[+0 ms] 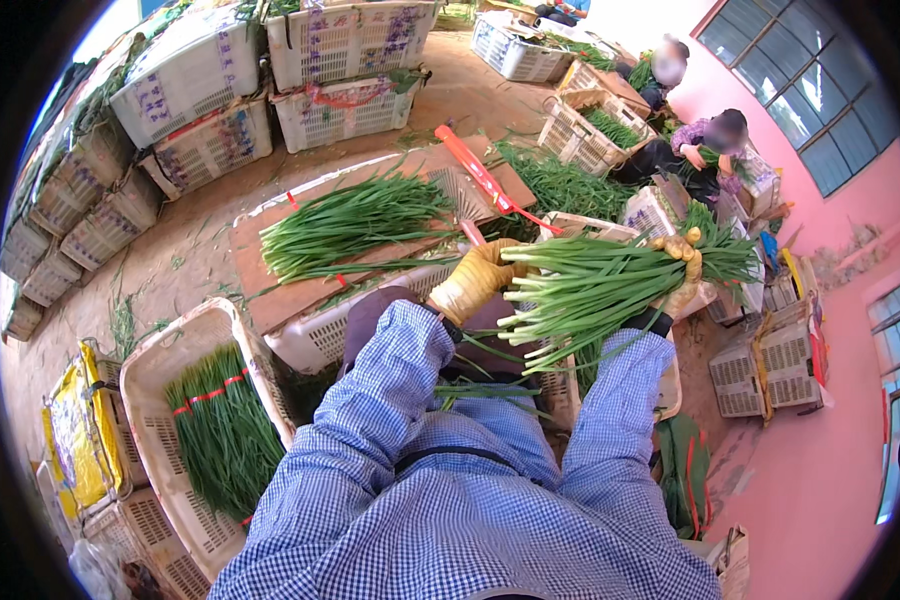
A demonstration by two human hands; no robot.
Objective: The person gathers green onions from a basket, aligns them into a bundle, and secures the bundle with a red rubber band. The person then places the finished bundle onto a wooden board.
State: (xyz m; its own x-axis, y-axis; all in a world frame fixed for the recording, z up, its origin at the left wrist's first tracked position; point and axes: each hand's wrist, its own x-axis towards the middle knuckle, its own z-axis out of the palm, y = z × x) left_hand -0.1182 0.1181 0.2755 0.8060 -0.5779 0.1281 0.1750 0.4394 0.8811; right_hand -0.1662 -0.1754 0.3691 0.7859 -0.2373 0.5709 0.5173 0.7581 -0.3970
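My right hand (pixel 679 266), in a yellowish glove, is closed around a bunch of long green stalks with pale ends (pixel 585 289), likely garlic chives. The pale ends point left, towards my left hand (pixel 480 277), also gloved; its fingertips are at the upper stalk ends, and whether they grip any is unclear. Left of my hands, another pile of the greens (pixel 360 221) lies on a brown board (pixel 251 259) over a white crate. Red strips (pixel 476 169) lie at the board's far end. Loose leaves hang over my lap.
A white plastic crate (pixel 139 390) at my left holds bunches tied with red bands. Stacked crates (pixel 345 112) stand at the far left. Loose greens (pixel 570 184) lie ahead. Two people (pixel 709 154) sit among crates by the pink wall (pixel 817 465). Another crate (pixel 765 375) stands at right.
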